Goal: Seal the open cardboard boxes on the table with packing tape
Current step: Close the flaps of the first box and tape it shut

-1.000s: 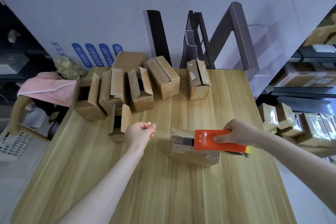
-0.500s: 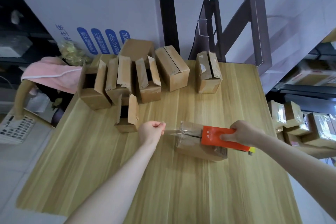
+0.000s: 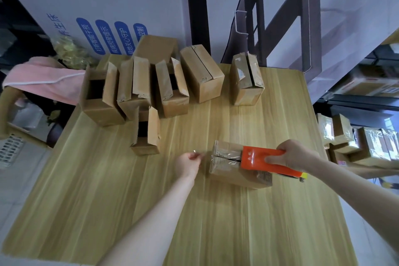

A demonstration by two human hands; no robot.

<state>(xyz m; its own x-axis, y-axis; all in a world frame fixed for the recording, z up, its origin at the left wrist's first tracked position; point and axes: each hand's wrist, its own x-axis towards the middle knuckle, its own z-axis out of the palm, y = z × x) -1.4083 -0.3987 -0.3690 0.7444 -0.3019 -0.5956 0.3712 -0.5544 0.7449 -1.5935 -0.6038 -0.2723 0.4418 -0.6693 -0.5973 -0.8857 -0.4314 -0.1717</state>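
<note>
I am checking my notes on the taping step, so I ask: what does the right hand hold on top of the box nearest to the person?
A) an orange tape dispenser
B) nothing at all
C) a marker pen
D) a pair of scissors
A: the right hand grips the orange tape dispenser on top of the cardboard box, while the left hand pinches the end of the clear tape.

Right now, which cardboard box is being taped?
The lone front box, under the orange tape dispenser the right hand grips; the left hand pinches the tape end. The other boxes stand farther back.
</note>
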